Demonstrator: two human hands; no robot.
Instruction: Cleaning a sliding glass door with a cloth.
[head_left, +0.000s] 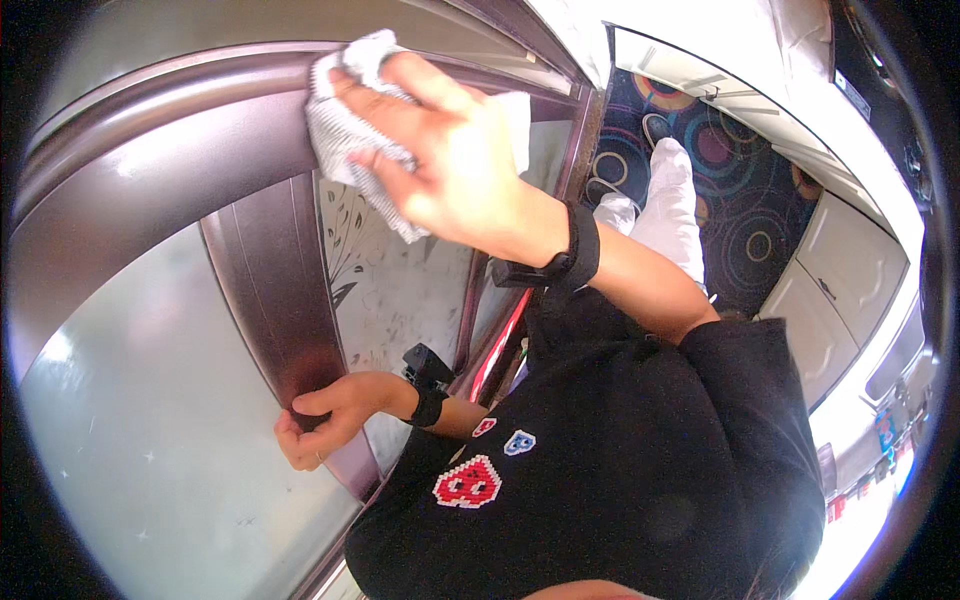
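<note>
My right hand (457, 157) presses a white-and-grey ribbed cloth (352, 146) against the upper rail of a brown, metallic-looking door frame (247, 127). The cloth is bunched under the fingers, and some of it sticks up past the fingertips. Lower down, my left hand (330, 420) holds nothing; its fingers are loosely curled with the thumb apart. It hovers in front of the frame's upright (277, 277), and I cannot tell whether it touches it. Pale frosted glass (150, 390) fills the large panel, while a second glass panel (397, 277) bears a dark leaf pattern.
White cabinets (840, 277) with dark handles stand along the right, under a bright white counter (720, 37). A dark rug (742, 202) with coloured circles covers the floor, where my feet are. Black straps with small devices circle both wrists.
</note>
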